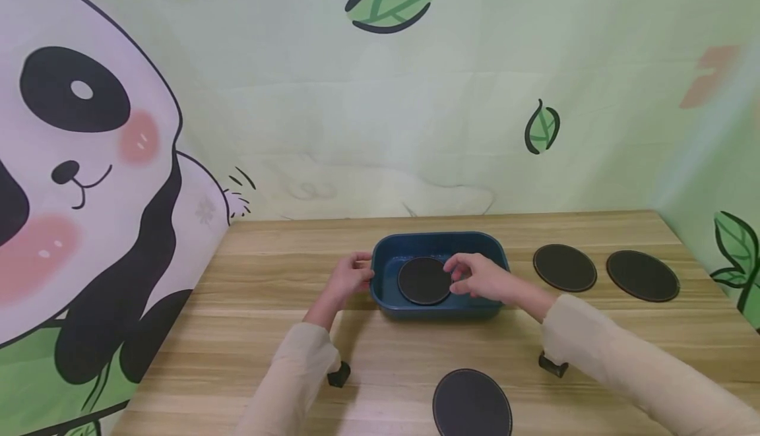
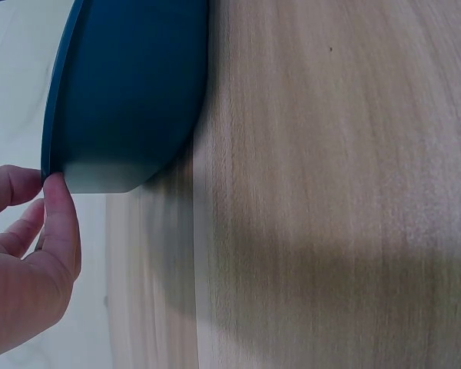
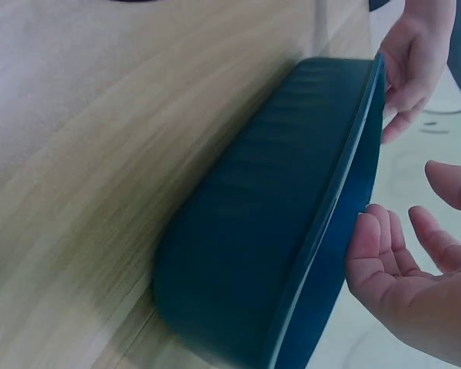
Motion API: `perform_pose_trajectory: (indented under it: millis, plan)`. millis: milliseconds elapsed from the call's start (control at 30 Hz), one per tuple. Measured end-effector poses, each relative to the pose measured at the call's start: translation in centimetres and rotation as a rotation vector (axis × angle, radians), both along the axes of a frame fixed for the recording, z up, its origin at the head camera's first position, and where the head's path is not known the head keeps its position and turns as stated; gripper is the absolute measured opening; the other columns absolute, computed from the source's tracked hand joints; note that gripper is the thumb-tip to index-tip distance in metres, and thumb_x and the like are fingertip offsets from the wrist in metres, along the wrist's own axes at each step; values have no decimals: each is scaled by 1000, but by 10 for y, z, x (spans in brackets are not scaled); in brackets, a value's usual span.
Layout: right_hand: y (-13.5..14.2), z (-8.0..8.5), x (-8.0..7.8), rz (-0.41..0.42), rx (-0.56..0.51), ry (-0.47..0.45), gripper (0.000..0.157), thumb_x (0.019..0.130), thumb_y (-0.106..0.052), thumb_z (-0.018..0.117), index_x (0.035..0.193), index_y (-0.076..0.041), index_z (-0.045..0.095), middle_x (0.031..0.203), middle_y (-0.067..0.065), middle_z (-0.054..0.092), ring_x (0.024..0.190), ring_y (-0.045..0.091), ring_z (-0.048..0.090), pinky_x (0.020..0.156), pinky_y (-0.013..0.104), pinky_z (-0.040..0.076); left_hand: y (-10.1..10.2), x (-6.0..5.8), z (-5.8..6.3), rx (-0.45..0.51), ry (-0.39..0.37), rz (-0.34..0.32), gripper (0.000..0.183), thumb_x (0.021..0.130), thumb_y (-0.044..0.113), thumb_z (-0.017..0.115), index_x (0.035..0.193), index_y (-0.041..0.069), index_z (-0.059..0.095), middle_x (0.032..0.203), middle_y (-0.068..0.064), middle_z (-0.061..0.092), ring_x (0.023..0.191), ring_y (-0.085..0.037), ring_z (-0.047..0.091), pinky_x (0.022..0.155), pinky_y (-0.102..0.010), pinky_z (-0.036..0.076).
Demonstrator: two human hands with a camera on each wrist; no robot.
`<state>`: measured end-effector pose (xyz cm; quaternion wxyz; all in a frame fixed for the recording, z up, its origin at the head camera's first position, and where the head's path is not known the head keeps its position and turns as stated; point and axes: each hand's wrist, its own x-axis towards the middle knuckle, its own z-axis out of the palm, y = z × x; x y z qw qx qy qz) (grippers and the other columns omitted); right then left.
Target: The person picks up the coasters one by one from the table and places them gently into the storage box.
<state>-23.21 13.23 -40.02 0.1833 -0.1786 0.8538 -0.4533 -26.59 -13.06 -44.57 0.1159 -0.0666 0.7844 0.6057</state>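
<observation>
A deep blue rectangular basin (image 1: pixel 439 311) with rounded corners stands on the wooden table. Inside it lies a round black coaster (image 1: pixel 420 281) with a stitched edge. My left hand (image 1: pixel 351 276) pinches the basin's left rim between thumb and finger, and the left wrist view shows that hand (image 2: pixel 34 265) at the rim's edge. Over the right part of the basin, my right hand (image 1: pixel 483 279) hovers with bent, parted fingers, its fingertips close to the coaster's right edge. Nothing sits between the fingers of this hand (image 3: pixel 415 280) in the right wrist view.
Two more black coasters, one nearer (image 1: pixel 564 268) and one farther right (image 1: pixel 643 276), lie to the basin's right. Another coaster (image 1: pixel 472 403) lies at the front of the table (image 1: pixel 237 357). A cloth backdrop (image 1: pixel 297 93) with a panda print hangs behind.
</observation>
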Motion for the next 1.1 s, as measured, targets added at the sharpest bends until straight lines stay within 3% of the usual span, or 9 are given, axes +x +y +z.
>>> perform_pose_trajectory:
  millis: [167,433,667,767,900,1000,1100]
  plan:
    - [3,3,12,119,28,78,31,78,-7,62,106,1,52,89,15,51,69,16,47,58,26,43,0,0,0,-10,6,0,35,84,-2,49,119,0,48,109,-21,53,81,-20,55,73,-33,51]
    - [7,9,33,280,89,139,28,77,-12,64,102,-3,55,84,11,53,62,11,44,58,20,38,0,0,-1,-5,16,0,34,84,-2,49,119,0,48,109,-22,54,88,-27,56,74,-35,51]
    - [8,5,45,362,123,144,28,76,-11,66,101,-4,55,82,8,53,62,5,45,57,18,41,-1,0,0,-4,18,-12,34,85,-2,49,119,-1,48,110,-23,53,84,-24,56,73,-35,51]
    - [8,0,49,396,147,160,27,76,-12,66,99,-5,55,82,7,54,65,5,45,59,18,41,1,7,11,9,7,-27,35,85,-3,48,120,-3,46,113,-25,51,90,-30,56,75,-37,51]
    - [9,-6,54,434,177,196,28,75,-12,68,99,-3,56,80,5,55,66,4,45,60,18,41,1,6,10,7,2,-14,35,85,-3,48,120,-2,46,113,-24,51,92,-31,55,76,-38,50]
    - [8,-9,56,448,202,199,30,73,-11,68,99,-3,56,78,4,55,65,3,45,59,17,40,0,0,-1,0,9,-6,35,85,-2,49,120,0,47,111,-23,52,87,-27,56,73,-36,51]
    - [7,-14,58,455,230,187,32,72,-13,70,98,-3,55,77,4,55,63,2,44,58,17,39,-1,1,1,6,5,-16,36,85,-1,48,121,-1,46,112,-24,51,85,-26,57,73,-36,51]
